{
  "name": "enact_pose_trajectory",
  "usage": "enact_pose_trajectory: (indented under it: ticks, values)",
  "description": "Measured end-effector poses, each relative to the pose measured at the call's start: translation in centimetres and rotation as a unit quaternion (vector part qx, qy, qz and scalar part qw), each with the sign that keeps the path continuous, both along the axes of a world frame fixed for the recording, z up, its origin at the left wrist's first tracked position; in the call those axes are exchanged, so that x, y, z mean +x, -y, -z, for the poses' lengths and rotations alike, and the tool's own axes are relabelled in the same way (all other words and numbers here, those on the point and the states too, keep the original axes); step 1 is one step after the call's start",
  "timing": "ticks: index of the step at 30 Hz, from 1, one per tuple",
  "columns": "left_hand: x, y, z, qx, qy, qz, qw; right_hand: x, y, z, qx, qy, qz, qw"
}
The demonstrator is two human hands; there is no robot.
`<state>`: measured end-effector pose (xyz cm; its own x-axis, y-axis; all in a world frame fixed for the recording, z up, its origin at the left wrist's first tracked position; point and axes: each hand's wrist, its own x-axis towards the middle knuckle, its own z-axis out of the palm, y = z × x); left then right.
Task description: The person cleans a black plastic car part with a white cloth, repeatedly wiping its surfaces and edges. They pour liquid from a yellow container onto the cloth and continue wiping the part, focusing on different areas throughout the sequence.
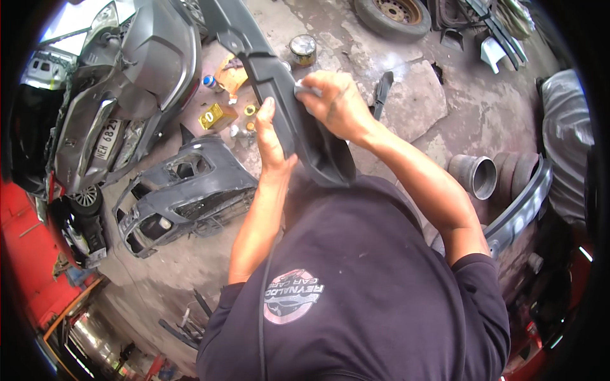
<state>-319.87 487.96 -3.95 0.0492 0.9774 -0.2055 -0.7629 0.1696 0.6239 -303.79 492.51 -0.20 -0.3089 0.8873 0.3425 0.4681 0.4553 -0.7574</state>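
A long dark grey plastic car trim panel slants from the top of the view down to my chest. My left hand grips its left edge, thumb up along the side and fingers hidden beneath. My right hand is closed at the panel's right edge, pinching a small pale grey piece against it. Whether that piece is cloth or sanding paper I cannot make out. The panel's near end rests close to my shirt, and its far end runs out of view.
A dark bumper cover lies on the floor at left, below a grey car's damaged rear. Beyond the panel are a tin can, a yellow box and a wheel. Metal rims stand at right.
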Motion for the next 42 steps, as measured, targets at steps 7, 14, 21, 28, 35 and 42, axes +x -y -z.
enact_pose_trajectory:
  ticks: [7,14,21,28,35,42]
  values:
    - [-0.6,0.4,-2.1,-0.035,-0.011,0.029,0.999,0.9,-0.7,-3.0,-0.002,-0.058,-0.013,0.998]
    - [0.1,1.9,-2.3,-0.053,-0.055,0.101,0.992,0.3,-3.3,-1.3,0.07,0.019,-0.005,0.997]
    - [-2.3,1.9,-1.1,-0.027,-0.023,0.151,0.988,-0.4,-1.6,-1.8,0.153,0.087,-0.027,0.984]
    - [-6.1,2.5,-0.2,-0.044,-0.073,0.178,0.98,4.1,-1.1,-0.7,0.084,0.011,0.007,0.996]
    - [-7.1,3.1,-2.3,-0.018,-0.186,0.246,0.951,0.0,-2.4,-2.1,0.172,0.117,-0.036,0.977]
    - [-7.8,3.9,-3.2,-0.001,-0.232,0.292,0.928,-0.2,-7.7,-1.4,0.152,-0.014,0.017,0.988]
